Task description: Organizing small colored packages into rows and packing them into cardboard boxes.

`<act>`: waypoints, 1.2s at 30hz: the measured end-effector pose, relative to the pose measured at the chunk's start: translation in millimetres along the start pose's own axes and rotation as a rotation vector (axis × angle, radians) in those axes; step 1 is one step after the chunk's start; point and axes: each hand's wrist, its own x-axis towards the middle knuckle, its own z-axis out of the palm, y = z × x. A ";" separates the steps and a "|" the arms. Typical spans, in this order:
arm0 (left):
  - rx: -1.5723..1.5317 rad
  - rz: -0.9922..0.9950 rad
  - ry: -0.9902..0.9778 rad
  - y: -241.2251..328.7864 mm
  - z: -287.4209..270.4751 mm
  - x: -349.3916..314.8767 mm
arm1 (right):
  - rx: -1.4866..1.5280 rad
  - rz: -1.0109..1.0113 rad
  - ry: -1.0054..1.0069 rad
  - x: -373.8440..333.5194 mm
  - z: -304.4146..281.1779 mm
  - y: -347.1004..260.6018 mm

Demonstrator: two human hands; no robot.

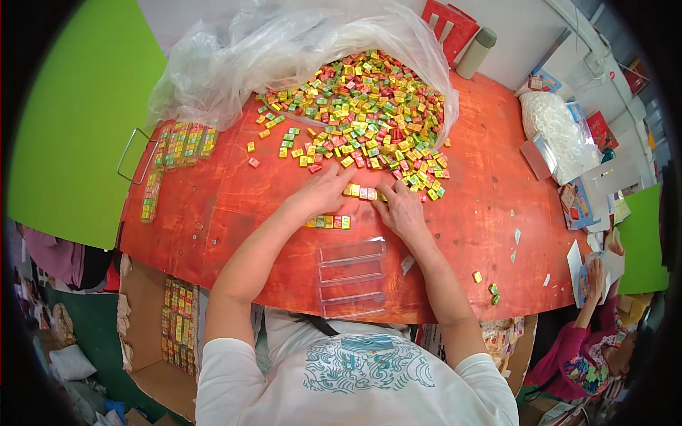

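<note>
My left hand and my right hand press toward each other on the red table. Between their fingers lies a short row of small wrapped blocks, yellow and pinkish red, squeezed from both ends. Closer to me is a second row of such blocks, just below my left wrist. A clear plastic tray with several crosswise ribs rests near the table's front edge. Beyond my hands spreads a large heap of small yellow, red and green blocks.
Clear plastic sheeting surrounds the heap's far side. Filled clear packs lie at the left beside a metal handle. A flask stands at the back. An open carton is below left. Another person handles card at the right.
</note>
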 end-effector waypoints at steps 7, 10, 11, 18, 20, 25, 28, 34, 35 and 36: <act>0.119 0.017 -0.076 -26.9 -5.2 -3.1 | 0.076 -0.054 -0.049 0.5 -7.4 5.1; 0.172 -0.008 -0.104 -28.0 -0.1 1.1 | 0.074 -0.057 -0.039 0.8 -6.1 7.2; 0.171 -0.030 -0.044 -26.1 3.1 0.9 | 0.071 -0.049 -0.047 1.0 -5.2 7.2; 0.129 -0.068 0.022 -13.3 6.7 -1.6 | 0.114 -0.033 -0.051 1.2 -6.3 8.2; 0.132 -0.045 0.050 -8.9 2.6 -7.2 | 0.109 -0.032 -0.034 0.0 -10.4 12.3; 0.131 -0.002 0.054 -8.8 9.1 -7.6 | 0.144 -0.027 -0.062 2.1 -20.3 8.1; 0.142 0.059 0.064 -1.9 20.9 -4.0 | 0.133 -0.045 -0.100 4.0 -13.9 2.9; 0.194 0.116 0.119 -1.1 31.9 1.2 | 0.161 -0.067 -0.028 10.9 5.0 2.2; 0.173 0.109 0.122 0.5 31.4 -0.3 | 0.148 -0.066 -0.028 8.5 3.8 0.4; 0.156 0.108 0.131 3.6 28.6 -0.6 | 0.151 -0.063 -0.036 7.0 1.5 -0.6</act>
